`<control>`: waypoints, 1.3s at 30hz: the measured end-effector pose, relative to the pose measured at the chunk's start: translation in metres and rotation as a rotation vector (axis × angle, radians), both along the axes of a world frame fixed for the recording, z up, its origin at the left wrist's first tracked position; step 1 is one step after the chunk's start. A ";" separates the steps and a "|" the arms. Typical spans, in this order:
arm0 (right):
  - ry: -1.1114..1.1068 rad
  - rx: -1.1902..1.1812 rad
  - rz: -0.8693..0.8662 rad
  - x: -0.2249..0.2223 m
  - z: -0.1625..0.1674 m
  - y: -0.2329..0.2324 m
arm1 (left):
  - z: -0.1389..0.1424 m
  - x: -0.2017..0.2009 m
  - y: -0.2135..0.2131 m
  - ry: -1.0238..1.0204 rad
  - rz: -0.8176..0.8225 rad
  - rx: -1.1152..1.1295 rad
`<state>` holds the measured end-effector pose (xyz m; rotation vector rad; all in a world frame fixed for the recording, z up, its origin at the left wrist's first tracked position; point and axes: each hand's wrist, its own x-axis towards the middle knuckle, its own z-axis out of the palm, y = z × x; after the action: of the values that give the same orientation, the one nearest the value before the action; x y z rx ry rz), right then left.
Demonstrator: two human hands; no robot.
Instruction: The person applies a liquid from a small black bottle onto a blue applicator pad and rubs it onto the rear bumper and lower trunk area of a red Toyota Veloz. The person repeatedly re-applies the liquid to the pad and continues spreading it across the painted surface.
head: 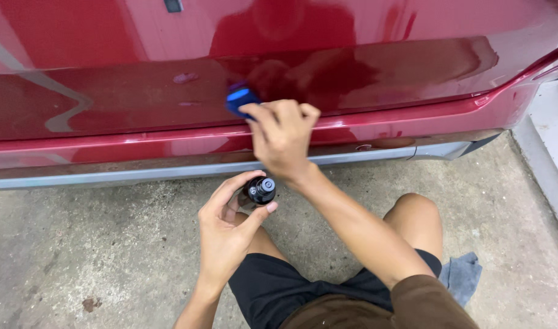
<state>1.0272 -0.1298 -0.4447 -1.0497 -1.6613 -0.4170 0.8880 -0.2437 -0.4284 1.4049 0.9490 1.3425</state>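
Note:
My right hand point(282, 137) grips a small blue applicator pad point(240, 99) and presses it against the glossy dark red car bumper point(139, 97). Lower down, my left hand point(227, 228) holds a small dark bottle point(261, 190) upright, its round cap facing the camera. The bottle sits just below my right wrist, above my bent knee. I am crouched close to the car in black shorts.
A grey trim strip point(139, 173) runs along the bumper's lower edge. Stained concrete floor point(96, 244) lies beneath. A blue-grey cloth point(462, 274) rests on the floor at my right side. A pale kerb point(550, 158) rises at the far right.

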 end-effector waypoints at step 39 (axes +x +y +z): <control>0.160 0.150 -0.277 0.215 -0.011 -0.009 | 0.011 0.100 0.009 0.103 -0.055 -0.013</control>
<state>1.2424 -0.1386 -0.4553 -1.1725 -1.3266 -0.6119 0.9875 -0.2351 -0.4179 1.4907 0.9779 1.2314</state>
